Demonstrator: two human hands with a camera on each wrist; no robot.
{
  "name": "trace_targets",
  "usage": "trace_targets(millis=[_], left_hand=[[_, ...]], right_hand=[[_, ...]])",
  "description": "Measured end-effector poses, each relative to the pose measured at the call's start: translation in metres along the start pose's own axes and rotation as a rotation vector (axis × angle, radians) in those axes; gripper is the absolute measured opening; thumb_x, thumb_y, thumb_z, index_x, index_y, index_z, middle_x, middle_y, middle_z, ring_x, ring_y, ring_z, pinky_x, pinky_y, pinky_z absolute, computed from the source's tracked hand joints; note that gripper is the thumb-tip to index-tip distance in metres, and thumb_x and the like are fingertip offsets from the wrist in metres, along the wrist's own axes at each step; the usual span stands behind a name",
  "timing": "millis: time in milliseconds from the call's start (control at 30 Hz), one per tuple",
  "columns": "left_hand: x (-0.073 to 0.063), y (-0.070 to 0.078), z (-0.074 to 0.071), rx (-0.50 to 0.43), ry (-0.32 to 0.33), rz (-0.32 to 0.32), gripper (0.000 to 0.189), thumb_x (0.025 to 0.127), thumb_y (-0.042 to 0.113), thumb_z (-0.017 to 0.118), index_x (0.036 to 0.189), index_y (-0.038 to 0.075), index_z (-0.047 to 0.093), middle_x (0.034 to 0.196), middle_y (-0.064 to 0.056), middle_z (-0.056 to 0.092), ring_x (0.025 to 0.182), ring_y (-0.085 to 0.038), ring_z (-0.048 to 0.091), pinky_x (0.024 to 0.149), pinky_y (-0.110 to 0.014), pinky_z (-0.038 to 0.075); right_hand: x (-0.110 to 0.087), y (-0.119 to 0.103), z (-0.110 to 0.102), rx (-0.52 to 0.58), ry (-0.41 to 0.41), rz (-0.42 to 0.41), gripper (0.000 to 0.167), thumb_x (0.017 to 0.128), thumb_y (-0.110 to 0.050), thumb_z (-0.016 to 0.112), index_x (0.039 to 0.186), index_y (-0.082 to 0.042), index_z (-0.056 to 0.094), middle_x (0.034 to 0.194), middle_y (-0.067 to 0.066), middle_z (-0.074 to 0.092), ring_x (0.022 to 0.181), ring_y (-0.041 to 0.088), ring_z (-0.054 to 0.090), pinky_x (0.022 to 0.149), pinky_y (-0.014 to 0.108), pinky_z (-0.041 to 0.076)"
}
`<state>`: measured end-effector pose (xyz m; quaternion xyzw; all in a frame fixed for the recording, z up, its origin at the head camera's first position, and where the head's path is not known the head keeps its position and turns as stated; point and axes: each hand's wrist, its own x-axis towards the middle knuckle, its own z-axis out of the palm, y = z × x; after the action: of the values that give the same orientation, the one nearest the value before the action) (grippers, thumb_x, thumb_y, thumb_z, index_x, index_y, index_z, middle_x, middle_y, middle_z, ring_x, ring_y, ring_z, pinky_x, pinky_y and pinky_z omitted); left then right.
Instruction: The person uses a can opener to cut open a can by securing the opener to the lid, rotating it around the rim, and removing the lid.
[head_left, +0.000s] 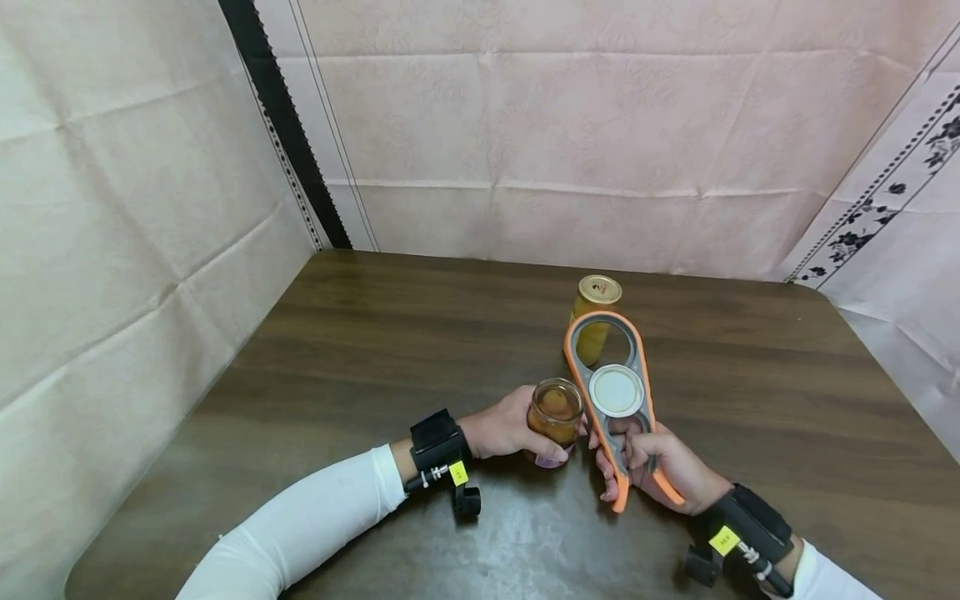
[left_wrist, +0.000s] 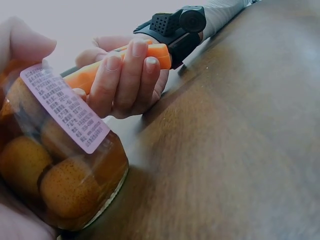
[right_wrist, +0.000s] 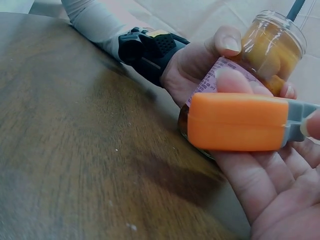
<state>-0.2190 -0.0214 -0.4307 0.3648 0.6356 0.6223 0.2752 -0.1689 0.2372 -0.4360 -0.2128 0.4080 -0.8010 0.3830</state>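
Note:
My left hand point(head_left: 512, 427) grips a glass jar point(head_left: 555, 410) whose mouth is uncovered. Through the glass in the left wrist view show round brown fruits point(left_wrist: 70, 187) in liquid, behind a pink printed label point(left_wrist: 65, 107). To the right, my right hand point(head_left: 660, 462) holds an orange-and-grey jar opener point(head_left: 643, 367) by its handles, the fingers curled round them. A pale round lid point(head_left: 617, 391) sits within the opener's frame, apart from the jar. In the right wrist view an orange handle end point(right_wrist: 237, 121) lies across the fingers and hides part of the jar.
Behind the opener stands a second jar point(head_left: 599, 290) with a gold lid and yellowish contents, partly covered by the opener's ring. The brown wooden table point(head_left: 420, 333) meets a pale cloth point(head_left: 600, 150) at the back and left.

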Motion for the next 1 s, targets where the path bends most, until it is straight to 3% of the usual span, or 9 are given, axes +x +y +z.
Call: trace_targets(millis=[233, 467, 733, 1000], left_hand=[[-0.002, -0.001, -0.001, -0.017, 0.059, -0.004, 0.050, 0.080, -0.011, 0.074, 0.127, -0.005, 0.056, 0.119, -0.028, 0.063, 0.101, -0.007, 0.064, 0.098, -0.025, 0.050], [0.000, -0.003, -0.007, -0.014, 0.102, -0.026, 0.051, 0.083, -0.009, 0.073, 0.130, -0.004, 0.055, 0.127, -0.032, 0.061, 0.106, -0.007, 0.064, 0.101, -0.027, 0.050], [0.000, -0.001, -0.015, -0.002, 0.139, -0.018, 0.054, 0.083, -0.007, 0.073, 0.133, -0.001, 0.054, 0.127, -0.028, 0.063, 0.109, -0.009, 0.064, 0.101, -0.028, 0.051], [-0.001, 0.002, -0.027, 0.008, 0.189, -0.012, 0.058, 0.083, -0.006, 0.072, 0.136, -0.001, 0.052, 0.132, -0.030, 0.061, 0.124, -0.040, 0.061, 0.101, -0.030, 0.051]], right_hand=[[-0.001, 0.001, 0.000, -0.004, -0.021, 0.009, 0.050, 0.081, 0.016, 0.025, 0.125, 0.004, 0.047, 0.104, 0.009, 0.063, 0.083, 0.023, 0.068, 0.086, 0.041, 0.060], [0.000, 0.000, 0.001, -0.009, -0.057, 0.004, 0.051, 0.080, 0.015, 0.025, 0.123, 0.004, 0.050, 0.100, 0.010, 0.063, 0.083, 0.023, 0.069, 0.087, 0.040, 0.060], [-0.001, -0.001, 0.000, -0.005, -0.080, 0.042, 0.051, 0.080, 0.014, 0.023, 0.121, 0.003, 0.051, 0.097, 0.008, 0.065, 0.085, 0.023, 0.069, 0.088, 0.040, 0.059], [-0.001, -0.003, 0.001, -0.011, -0.094, 0.070, 0.051, 0.081, 0.014, 0.024, 0.122, 0.002, 0.052, 0.097, 0.008, 0.066, 0.086, 0.022, 0.070, 0.088, 0.039, 0.060]])
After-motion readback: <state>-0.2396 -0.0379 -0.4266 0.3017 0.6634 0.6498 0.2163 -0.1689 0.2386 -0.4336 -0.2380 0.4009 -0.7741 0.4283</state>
